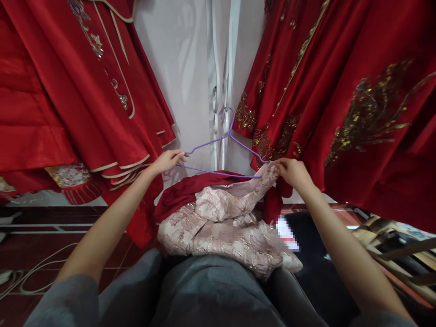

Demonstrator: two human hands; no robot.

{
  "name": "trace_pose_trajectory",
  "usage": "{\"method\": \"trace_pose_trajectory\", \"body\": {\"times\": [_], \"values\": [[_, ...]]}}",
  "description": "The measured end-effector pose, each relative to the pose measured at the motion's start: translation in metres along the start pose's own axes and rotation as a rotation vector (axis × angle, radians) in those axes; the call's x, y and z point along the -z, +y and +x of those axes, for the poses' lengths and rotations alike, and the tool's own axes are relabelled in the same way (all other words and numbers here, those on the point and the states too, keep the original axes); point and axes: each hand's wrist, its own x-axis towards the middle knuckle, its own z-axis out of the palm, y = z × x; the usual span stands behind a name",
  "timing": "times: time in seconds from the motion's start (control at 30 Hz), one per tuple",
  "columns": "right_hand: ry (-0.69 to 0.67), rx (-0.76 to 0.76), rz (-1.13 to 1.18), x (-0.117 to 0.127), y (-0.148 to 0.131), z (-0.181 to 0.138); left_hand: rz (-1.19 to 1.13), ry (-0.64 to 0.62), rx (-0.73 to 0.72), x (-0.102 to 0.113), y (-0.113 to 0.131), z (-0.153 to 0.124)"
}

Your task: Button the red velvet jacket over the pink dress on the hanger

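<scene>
A purple wire clothes hanger (pixel 218 172) is spread between my two hands, its hook up by the white cabinet handles. My left hand (pixel 169 161) pinches the hanger's left end. At the other end, my right hand (pixel 292 171) is closed on the hanger's corner together with a strap or shoulder of a pink-beige brocade dress (pixel 218 231). The rest of that dress lies bunched across my lap. Dark red cloth (pixel 179 195) lies behind it; whether it belongs to the same garment I cannot tell.
Red embroidered garments hang on the left (pixel 112 131) and on the right (pixel 340 113). A white cabinet (pixel 170 59) stands ahead. White cable (pixel 44 268) lies on the tiled floor at left; a dark surface (pixel 316 254) and a cluttered pile (pixel 398 245) are at right.
</scene>
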Motion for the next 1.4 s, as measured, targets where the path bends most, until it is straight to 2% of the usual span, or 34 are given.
{"method": "trace_pose_trajectory", "body": {"times": [0.07,0.13,0.2,0.23,0.3,0.37,0.43,0.57,0.63,0.8,0.9,0.97,1.07,1.17,1.23,1.33,1.4], "values": [[0.014,-0.070,-0.091,-0.002,0.007,-0.006,0.077,0.063,0.060,-0.001,-0.001,0.000],[-0.098,-0.179,-0.170,-0.004,0.011,-0.013,0.152,0.065,0.221,-0.005,-0.001,-0.002],[-0.295,-0.242,-0.177,-0.004,0.011,-0.023,0.159,-0.059,0.388,-0.013,0.004,-0.008],[-0.385,-0.239,-0.154,-0.003,0.009,-0.027,0.136,-0.143,0.419,-0.018,0.007,-0.012],[-0.450,-0.188,-0.099,0.002,0.001,-0.036,0.067,-0.299,0.357,-0.031,0.016,-0.021],[-0.372,-0.135,-0.090,0.010,-0.010,-0.042,0.028,-0.408,0.225,-0.044,0.026,-0.031],[-0.254,-0.104,-0.125,0.021,-0.022,-0.045,0.042,-0.463,0.093,-0.058,0.033,-0.039],[-0.114,-0.039,-0.161,0.039,-0.042,-0.045,0.133,-0.394,-0.192,-0.080,0.036,-0.047],[-0.085,-0.028,-0.157,0.043,-0.047,-0.044,0.223,-0.362,-0.277,-0.084,0.034,-0.048],[-0.047,-0.038,-0.139,0.043,-0.046,-0.043,0.540,-0.428,-0.287,-0.074,0.039,-0.051],[-0.024,-0.041,-0.125,0.043,-0.043,-0.042,0.618,-0.452,-0.321,-0.062,0.052,-0.059],[-0.017,-0.052,-0.131,0.043,-0.041,-0.040,0.649,-0.430,-0.378,-0.051,0.061,-0.065],[-0.007,-0.084,-0.133,0.044,-0.037,-0.036,0.709,-0.326,-0.423,-0.022,0.066,-0.069],[0.007,-0.119,-0.123,0.043,-0.034,-0.033,0.791,-0.211,-0.343,0.011,0.057,-0.064],[0.010,-0.126,-0.116,0.043,-0.034,-0.032,0.861,-0.139,-0.221,0.023,0.047,-0.059],[0.015,-0.092,-0.090,0.042,-0.037,-0.032,0.908,-0.081,0.075,0.019,0.030,-0.052],[0.020,-0.069,-0.074,0.042,-0.039,-0.032,0.832,-0.082,0.225,0.008,0.019,-0.046]]}}
